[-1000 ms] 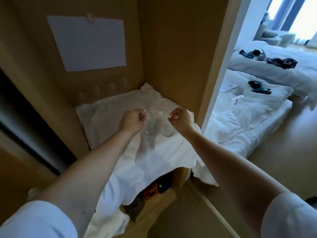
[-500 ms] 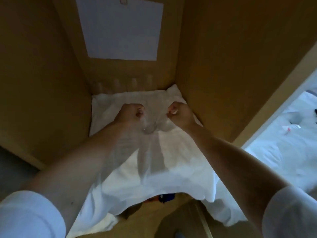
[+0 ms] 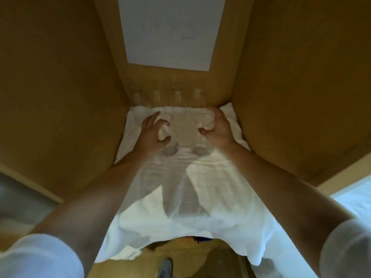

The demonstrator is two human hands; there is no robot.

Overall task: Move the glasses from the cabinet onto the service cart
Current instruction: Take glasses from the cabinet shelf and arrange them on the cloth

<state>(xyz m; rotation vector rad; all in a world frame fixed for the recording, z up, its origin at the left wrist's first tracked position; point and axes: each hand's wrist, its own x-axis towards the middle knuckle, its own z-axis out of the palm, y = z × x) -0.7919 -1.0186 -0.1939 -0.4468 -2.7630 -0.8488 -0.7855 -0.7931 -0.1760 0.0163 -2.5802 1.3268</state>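
Two clear glasses sit in my hands over the white cloth (image 3: pixel 200 187) that covers the cabinet shelf. My left hand (image 3: pixel 153 133) curls round the left glass (image 3: pixel 170 151), whose base points toward me. My right hand (image 3: pixel 217 129) curls round the right glass (image 3: pixel 201 119) in the same way, close to the back right corner. Several more clear glasses (image 3: pixel 176 96) stand in a row against the cabinet's back wall, just beyond my fingers. The service cart is not in view.
Brown cabinet walls close in on the left (image 3: pixel 60 97) and right (image 3: pixel 291 97). A white paper sheet (image 3: pixel 170 33) hangs on the back wall. The cloth drapes over the shelf's front edge. A shoe (image 3: pixel 165 266) shows on the floor below, and white bedding (image 3: pixel 357 199) at far right.
Both hands have moved deeper into the cabinet toward the back wall, each still holding its glass. My view has turned from the bedroom to face straight into the cabinet.
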